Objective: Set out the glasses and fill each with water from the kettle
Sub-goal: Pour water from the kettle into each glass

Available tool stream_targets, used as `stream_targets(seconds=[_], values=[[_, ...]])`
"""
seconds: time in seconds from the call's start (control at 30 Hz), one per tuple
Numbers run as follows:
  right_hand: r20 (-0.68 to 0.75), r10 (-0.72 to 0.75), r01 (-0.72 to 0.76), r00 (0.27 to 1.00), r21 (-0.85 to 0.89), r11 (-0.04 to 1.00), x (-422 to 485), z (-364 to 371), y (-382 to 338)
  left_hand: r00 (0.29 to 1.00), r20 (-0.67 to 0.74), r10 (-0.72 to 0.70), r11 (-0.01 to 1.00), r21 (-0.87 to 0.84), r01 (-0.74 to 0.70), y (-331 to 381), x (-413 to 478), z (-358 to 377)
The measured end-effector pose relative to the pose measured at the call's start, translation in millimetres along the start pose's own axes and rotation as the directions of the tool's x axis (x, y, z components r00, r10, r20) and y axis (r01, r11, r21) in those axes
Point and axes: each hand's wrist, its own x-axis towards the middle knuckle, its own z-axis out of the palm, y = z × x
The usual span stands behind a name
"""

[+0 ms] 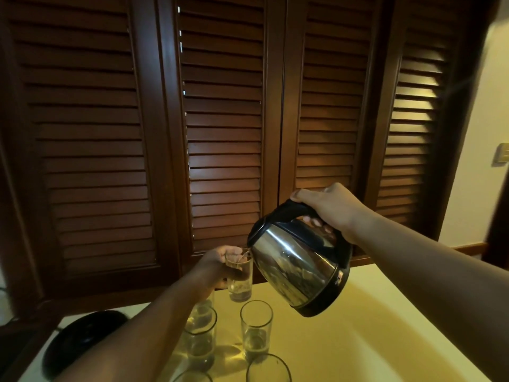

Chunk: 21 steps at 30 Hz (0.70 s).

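Observation:
My right hand (pixel 327 209) grips the black handle of a steel kettle (pixel 297 268), tilted with its spout over the far glass (pixel 240 282). A thin stream of water runs into that glass, which stands at the table's back edge. My left hand (pixel 217 264) is wrapped around its upper part. Closer to me stand several more clear glasses: one in the middle (pixel 256 330), one to its left (pixel 201 340) partly behind my left forearm, and two rims at the bottom edge (pixel 268 368). Some hold a little water.
The black round kettle base (pixel 82 340) lies on the left of the pale yellow table (pixel 371 340). Dark wooden louvred doors (pixel 223 133) rise right behind the table. A wall switch (pixel 502 153) sits on the cream wall at the right.

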Motion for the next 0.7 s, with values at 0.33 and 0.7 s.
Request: stream_targets(seconds=[0.33,0.7], values=[[-0.020,-0.001,0.000,1.000,-0.035,0.999,4.1,4.0,4.7,1.000,-0.001,-0.005,1.000,-0.014,0.005,-3.6,2.4,0.7],[-0.055,-0.010,0.007,0.998,-0.052,0.999,8.0,8.5,7.9,0.999,0.037,0.004,1.000,0.008,-0.004,-4.8,6.7,-1.4]])
